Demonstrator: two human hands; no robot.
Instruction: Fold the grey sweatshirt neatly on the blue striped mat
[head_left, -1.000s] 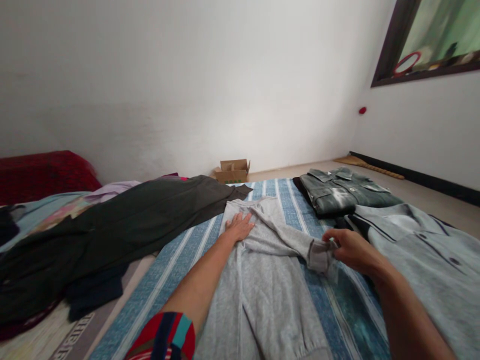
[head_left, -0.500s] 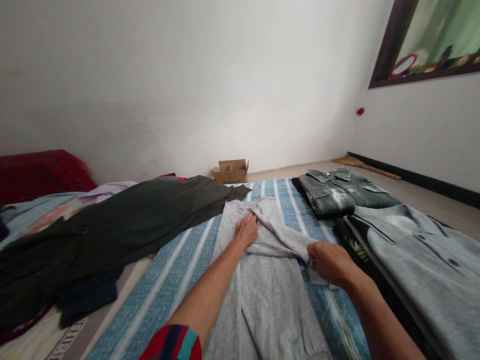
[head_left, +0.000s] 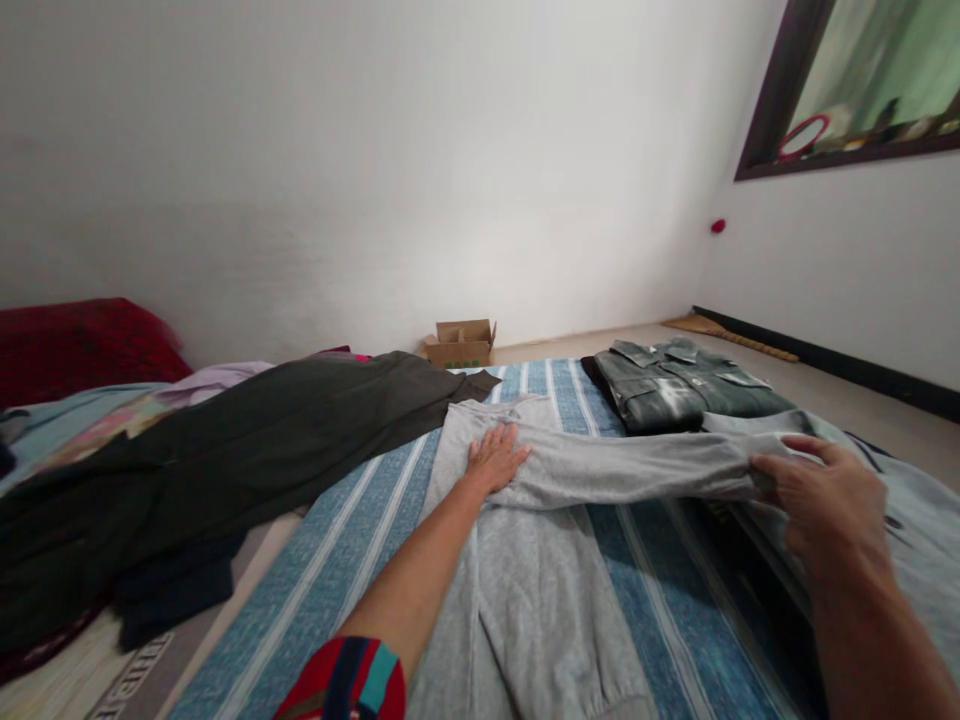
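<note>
A light grey long-sleeved shirt (head_left: 529, 580) lies in front of me on a blue striped bedspread (head_left: 330, 560). My left hand (head_left: 496, 460) presses flat on its upper part, fingers spread. Out to the right, my right hand (head_left: 829, 500) pinches the end of one sleeve (head_left: 637, 465) between thumb and fingers. That sleeve is stretched sideways from the shirt's body, raised at the held end. It passes in front of a folded grey polo shirt (head_left: 907, 560), partly hiding it.
A folded dark green shirt (head_left: 690, 385) lies at the back right. A long dark garment (head_left: 247, 455) spreads over other clothes on the left. Beyond the bed are a cardboard box (head_left: 459, 345) and a white wall (head_left: 420, 180). A red bundle (head_left: 82, 345) sits far left.
My right hand has moved to the right and pulled the sleeve from bunched to straight. My left hand has flattened, its fingers spreading on the shirt.
</note>
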